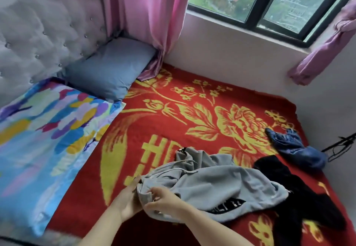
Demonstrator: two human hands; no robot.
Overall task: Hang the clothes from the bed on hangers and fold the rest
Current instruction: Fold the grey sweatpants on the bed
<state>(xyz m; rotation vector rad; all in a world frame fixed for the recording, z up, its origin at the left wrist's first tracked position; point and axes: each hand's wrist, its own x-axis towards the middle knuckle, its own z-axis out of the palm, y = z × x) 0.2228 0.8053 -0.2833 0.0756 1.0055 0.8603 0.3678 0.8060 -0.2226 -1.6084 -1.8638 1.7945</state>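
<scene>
Hoodie (212,180), illegible label (225,205), right hand (165,199) pinching

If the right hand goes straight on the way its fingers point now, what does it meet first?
The right hand pinches the grey hoodie. Going straight on, it would probably press that fold against the palm of the left hand, which seems to lie just behind the cloth.

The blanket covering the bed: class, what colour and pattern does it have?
The blanket is red with a yellow pattern of large flowers, leaves and characters; the head view shows it.
</scene>
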